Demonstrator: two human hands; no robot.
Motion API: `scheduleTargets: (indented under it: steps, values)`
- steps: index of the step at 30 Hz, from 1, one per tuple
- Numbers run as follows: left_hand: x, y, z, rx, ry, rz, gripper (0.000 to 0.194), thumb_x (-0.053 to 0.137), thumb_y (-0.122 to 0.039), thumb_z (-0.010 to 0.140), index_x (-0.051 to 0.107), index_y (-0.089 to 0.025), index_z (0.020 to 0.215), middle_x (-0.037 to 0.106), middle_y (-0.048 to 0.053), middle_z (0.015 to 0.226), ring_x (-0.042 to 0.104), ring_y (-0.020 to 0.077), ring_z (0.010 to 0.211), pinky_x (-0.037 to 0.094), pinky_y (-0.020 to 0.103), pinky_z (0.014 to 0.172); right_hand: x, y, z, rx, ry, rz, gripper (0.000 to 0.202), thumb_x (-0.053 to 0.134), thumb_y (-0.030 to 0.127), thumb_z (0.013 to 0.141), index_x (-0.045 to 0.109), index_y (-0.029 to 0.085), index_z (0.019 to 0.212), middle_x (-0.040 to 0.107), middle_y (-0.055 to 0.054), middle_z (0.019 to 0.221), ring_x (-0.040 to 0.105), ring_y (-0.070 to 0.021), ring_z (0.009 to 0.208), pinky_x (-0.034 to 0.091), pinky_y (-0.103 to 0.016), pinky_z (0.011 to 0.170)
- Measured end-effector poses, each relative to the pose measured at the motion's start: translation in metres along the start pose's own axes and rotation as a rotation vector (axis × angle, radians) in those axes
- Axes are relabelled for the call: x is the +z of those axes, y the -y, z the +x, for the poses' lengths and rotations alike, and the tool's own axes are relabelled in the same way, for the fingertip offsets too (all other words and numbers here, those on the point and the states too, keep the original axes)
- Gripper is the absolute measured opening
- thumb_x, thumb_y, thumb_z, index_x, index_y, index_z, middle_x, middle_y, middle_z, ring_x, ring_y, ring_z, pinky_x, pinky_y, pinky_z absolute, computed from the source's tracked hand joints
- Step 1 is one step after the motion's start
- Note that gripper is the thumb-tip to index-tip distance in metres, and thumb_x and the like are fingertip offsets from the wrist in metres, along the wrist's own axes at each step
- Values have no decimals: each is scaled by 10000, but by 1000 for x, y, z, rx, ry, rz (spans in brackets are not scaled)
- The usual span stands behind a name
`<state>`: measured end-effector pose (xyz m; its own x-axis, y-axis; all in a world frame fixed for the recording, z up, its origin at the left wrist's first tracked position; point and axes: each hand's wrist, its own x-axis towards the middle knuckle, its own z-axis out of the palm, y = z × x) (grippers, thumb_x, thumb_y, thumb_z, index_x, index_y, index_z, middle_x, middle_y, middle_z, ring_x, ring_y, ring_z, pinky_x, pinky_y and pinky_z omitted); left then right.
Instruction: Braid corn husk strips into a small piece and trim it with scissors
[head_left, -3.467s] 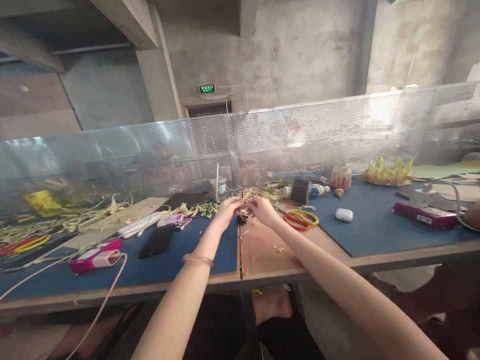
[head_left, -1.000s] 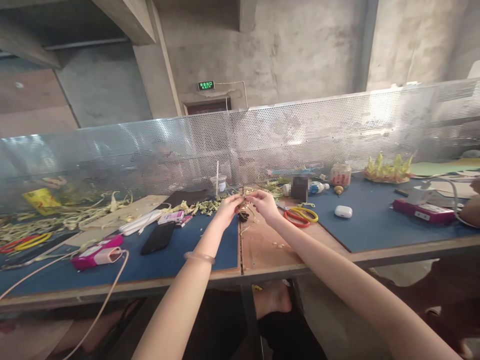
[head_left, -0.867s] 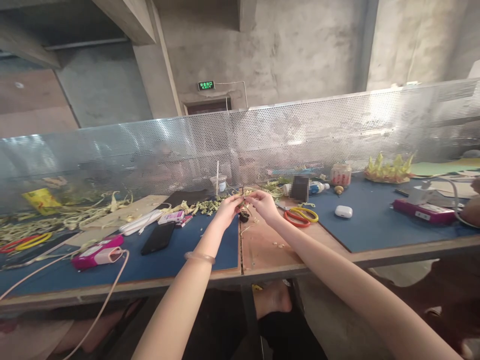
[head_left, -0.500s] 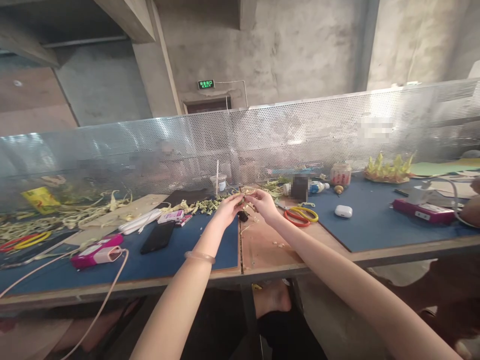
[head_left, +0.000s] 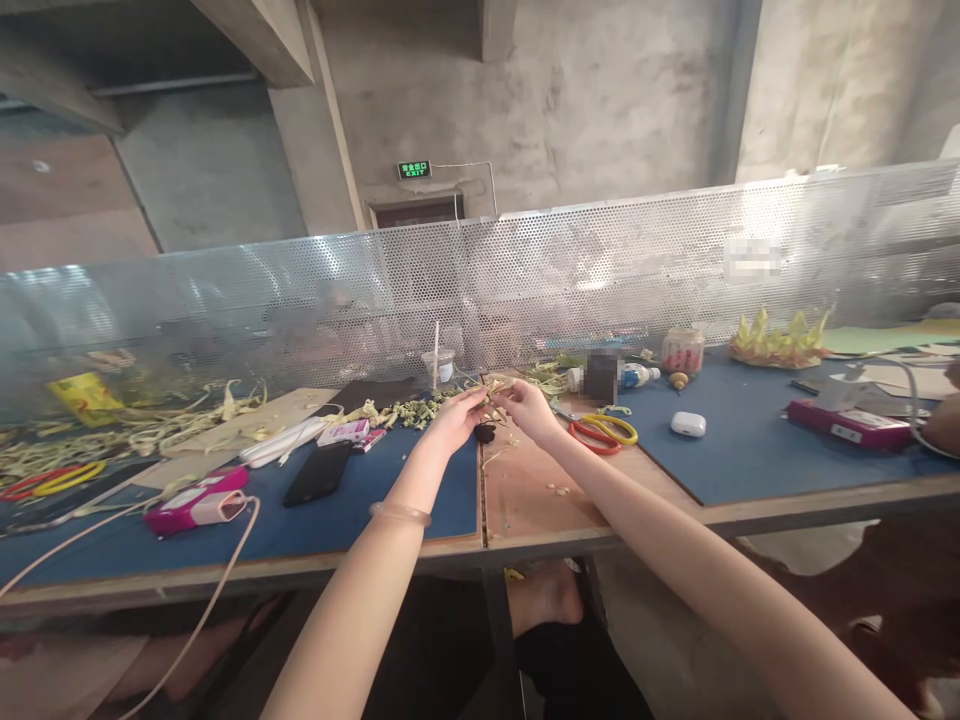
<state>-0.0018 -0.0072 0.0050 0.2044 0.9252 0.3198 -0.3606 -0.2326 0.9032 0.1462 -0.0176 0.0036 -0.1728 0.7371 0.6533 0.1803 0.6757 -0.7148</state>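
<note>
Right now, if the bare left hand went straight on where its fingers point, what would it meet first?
Probably the bare right hand, which faces the left hand closely; a small yellow-green piece seems pinched between them. Depth there is unclear.

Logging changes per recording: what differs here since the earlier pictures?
Very little: the left hand and right hand shift only slightly, direction unclear, and still pinch thin pale plant-like strands; nothing visibly let go. Nearby metal scissors with red and yellow handles, flat black phone and rounded white plastic case stayed put.

Right hand (head_left: 528,408) slightly higher than earlier, its back more arched
</note>
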Motion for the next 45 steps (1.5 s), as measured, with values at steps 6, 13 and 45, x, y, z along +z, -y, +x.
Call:
scheduleTargets:
  steps: [6,13,45]
  values:
    - [-6,0,1,-54,51,12,173,532,-237,849,570,-116,966,602,37,901,586,118,711,507,273,608,-6,6,-1,-147,-19,-137,167,539,287,854,590,130,874,604,-9,827,574,-131,766,465,-329,735]
    - [-6,-4,-4,-118,133,42,94,545,-185,837,578,-107,877,584,-8,745,534,70,559,449,196,485,-13,6,-1,-222,-39,-218,117,528,208,845,588,145,923,602,-16,885,550,-140,806,432,-330,760]
    - [0,-4,-7,-87,-122,92,258,668,-131,718,593,-168,962,633,-26,760,587,87,605,465,219,572,2,-5,2,-15,-64,-48,179,549,296,850,594,127,887,605,-28,905,580,-140,823,483,-341,751]
